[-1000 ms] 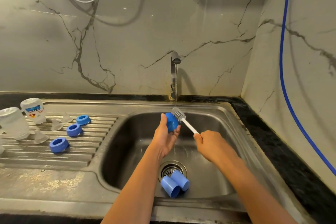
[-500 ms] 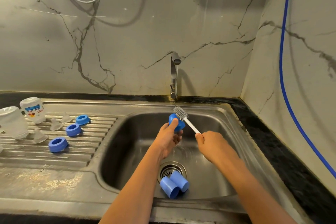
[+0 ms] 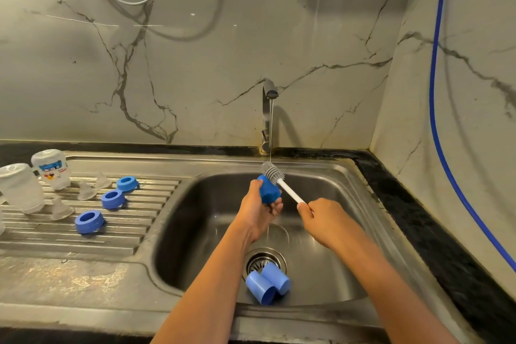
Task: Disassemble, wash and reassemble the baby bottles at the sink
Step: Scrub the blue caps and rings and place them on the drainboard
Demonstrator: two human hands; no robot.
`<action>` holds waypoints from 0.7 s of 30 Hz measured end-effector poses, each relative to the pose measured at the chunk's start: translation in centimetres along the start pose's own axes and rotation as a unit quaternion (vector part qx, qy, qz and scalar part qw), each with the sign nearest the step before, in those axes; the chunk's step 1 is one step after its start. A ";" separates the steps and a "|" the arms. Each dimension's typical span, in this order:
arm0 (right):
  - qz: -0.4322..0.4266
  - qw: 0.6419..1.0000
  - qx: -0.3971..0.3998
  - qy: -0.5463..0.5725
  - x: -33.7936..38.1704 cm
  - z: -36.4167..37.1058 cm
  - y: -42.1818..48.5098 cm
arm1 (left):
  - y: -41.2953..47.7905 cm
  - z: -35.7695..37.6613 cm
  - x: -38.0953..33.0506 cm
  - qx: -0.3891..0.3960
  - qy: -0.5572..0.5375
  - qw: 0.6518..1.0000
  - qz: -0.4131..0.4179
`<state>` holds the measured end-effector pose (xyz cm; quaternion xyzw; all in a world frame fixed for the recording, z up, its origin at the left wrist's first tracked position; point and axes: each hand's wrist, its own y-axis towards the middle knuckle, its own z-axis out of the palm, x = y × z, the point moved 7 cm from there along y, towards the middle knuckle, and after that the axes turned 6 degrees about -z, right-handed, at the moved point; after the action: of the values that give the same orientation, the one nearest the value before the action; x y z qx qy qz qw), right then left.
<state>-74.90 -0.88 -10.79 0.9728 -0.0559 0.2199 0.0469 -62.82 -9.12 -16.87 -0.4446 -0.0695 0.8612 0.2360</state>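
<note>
The stainless-steel sink basin (image 3: 201,218) holds two light-blue cylindrical plastic caps (image 3: 268,285), lying on their sides, touching, and partly covering the drain strainer. On the ridged steel drainboard (image 3: 134,232) stand two upturned clear plastic bottle bodies (image 3: 21,188), the left one reaching the frame edge. Beside them are three blue screw rings (image 3: 89,221) and three translucent silicone teats (image 3: 61,209).

The left hand (image 3: 257,212) grips a dark-blue faceted cap (image 3: 268,190) under the thin tap stream. The right hand (image 3: 324,220) curls round a white-handled, grey-bristled brush (image 3: 290,191). The handle's end is hidden in the fist, and the bristles rest against the cap.
</note>
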 end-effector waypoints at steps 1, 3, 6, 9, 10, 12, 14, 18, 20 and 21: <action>-0.005 1.000 0.017 0.003 0.2 0.0 -0.1 | 0.1 -0.4 -0.3 -0.012 -0.018 1.000 0.009; -0.003 0.998 0.057 0.004 0.3 0.3 -0.6 | 0.5 -1.3 -0.7 -0.044 -0.042 0.998 0.028; -0.006 0.999 0.052 -0.009 0.6 0.4 -0.7 | 0.8 -1.6 -1.0 -0.055 -0.029 0.997 0.054; -0.006 1.000 0.000 0.001 0.8 0.3 -0.5 | 0.5 -0.5 -0.8 -0.007 -0.009 0.998 0.057; -0.004 1.000 -0.011 0.003 0.7 0.3 -0.4 | 0.5 -0.3 -0.8 0.007 -0.010 0.999 0.053; 0.001 0.999 -0.034 0.000 0.4 0.3 -0.1 | 0.4 0.1 -0.8 0.027 0.000 0.998 0.050; 0.002 0.999 -0.047 -0.004 0.1 -0.1 0.1 | 0.1 0.6 -0.6 0.041 0.020 0.998 0.046; 0.000 1.000 0.021 -0.009 -0.1 0.2 0.0 | 0.1 -0.3 -1.1 0.004 -0.038 0.998 0.058; 0.004 0.998 0.052 -0.017 -0.1 0.7 -0.3 | 0.4 -1.6 -1.6 -0.029 -0.083 0.994 0.072; 0.004 0.998 0.054 -0.018 0.0 1.0 -0.3 | 0.5 -2.0 -1.8 -0.033 -0.080 0.993 0.082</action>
<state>-74.47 -0.65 -11.70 0.9775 -0.0491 0.2049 -0.0072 -60.52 -10.56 -16.85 -0.3858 -0.0801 0.9079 0.1432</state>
